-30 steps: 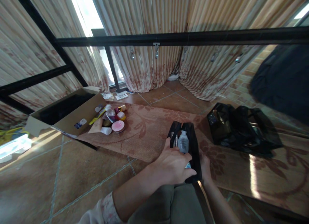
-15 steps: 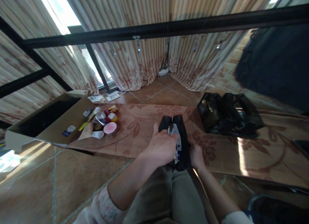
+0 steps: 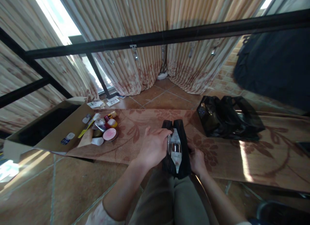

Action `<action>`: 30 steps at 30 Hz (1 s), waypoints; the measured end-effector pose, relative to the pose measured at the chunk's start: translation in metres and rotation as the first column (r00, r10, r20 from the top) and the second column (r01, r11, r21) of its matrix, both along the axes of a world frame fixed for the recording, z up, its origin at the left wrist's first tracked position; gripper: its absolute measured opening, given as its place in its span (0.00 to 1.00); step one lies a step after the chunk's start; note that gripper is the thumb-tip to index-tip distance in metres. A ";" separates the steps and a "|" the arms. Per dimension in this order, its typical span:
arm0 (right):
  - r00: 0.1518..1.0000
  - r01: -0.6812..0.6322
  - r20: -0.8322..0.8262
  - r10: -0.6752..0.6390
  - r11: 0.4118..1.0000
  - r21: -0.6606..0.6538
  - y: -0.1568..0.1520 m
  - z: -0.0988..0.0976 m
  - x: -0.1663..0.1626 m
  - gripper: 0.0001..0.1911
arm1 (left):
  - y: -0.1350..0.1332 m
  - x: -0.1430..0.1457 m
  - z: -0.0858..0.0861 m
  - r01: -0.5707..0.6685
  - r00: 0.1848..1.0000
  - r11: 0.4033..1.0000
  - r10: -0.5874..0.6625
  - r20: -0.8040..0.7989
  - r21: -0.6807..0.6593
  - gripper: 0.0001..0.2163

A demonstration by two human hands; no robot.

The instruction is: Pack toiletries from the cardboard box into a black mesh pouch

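Below centre, the right hand (image 3: 198, 161) has fingertips hidden behind the black pouch (image 3: 185, 155), and markings on the bottle (image 3: 176, 158) are too small to read. The dark cloth (image 3: 273, 66), upper right, is cut off.

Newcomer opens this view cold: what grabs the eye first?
Probably the open black pouch at lower centre, between the left hand and right hand, pale contents showing inside. Next, left of it, the pink round container in a small cluttered heap by the cardboard box. Right: a shiny black bag.
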State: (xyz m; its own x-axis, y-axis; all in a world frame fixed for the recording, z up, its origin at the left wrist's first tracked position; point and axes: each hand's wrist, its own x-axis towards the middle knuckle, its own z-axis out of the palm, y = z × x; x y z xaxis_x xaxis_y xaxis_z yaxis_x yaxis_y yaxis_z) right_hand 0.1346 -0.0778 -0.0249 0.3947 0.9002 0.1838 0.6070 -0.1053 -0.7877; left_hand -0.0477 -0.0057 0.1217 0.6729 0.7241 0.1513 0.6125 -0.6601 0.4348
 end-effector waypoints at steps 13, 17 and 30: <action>0.999 0.051 0.006 -0.051 0.997 -0.050 -0.004 -0.002 0.005 0.19 | 0.011 -0.087 -0.095 -0.487 0.810 0.835 0.541 0.225 -0.254 0.16; 0.994 0.075 -0.068 -0.080 0.995 -0.065 -0.003 -0.002 0.008 0.19 | 0.024 -0.125 -0.104 -0.713 0.608 0.652 0.758 0.233 -0.258 0.16; 0.995 0.100 -0.006 -0.101 0.989 -0.106 -0.006 -0.032 0.024 0.19 | 0.058 -0.237 -0.089 -0.989 0.126 0.140 0.960 0.249 -0.042 0.22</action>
